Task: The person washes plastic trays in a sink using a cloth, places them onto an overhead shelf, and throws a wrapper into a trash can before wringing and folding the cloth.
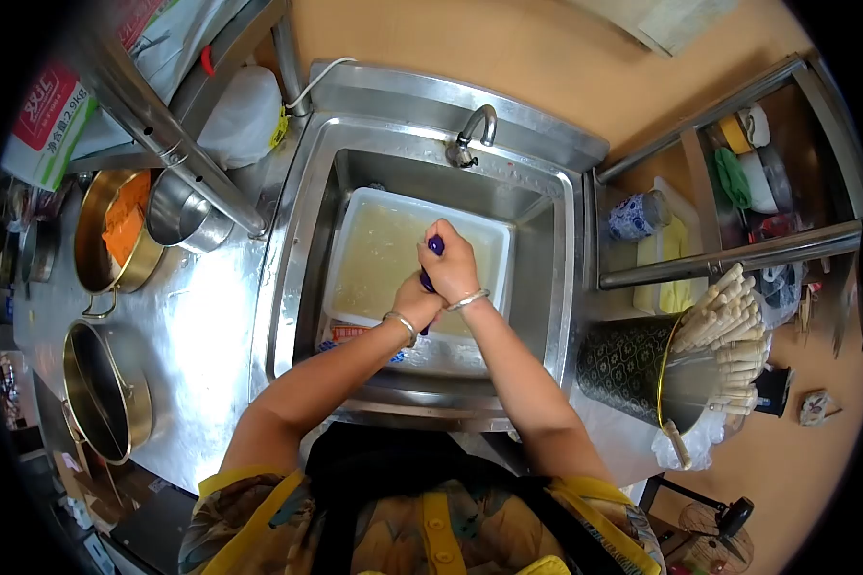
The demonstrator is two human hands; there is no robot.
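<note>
Over a steel sink (564, 240), my two hands are pressed close together around a dark purple item (436, 245), perhaps a wrung cloth. My right hand (453, 261) is closed on its upper part, and my left hand (418, 302) grips it just below. Each wrist wears a bangle. Beneath them a white rectangular tub (510, 254) holds cloudy yellowish liquid. A red and blue packet (347, 332) lies by the tub's near left corner, partly hidden by my left forearm.
A faucet (463, 151) rises behind the sink. Left are brass-coloured pots (105, 383), a steel pot (187, 216) and a white plastic jug (244, 120). At right stand a patterned container (623, 369) with pale sticks (729, 335) and a shelf rail (738, 254).
</note>
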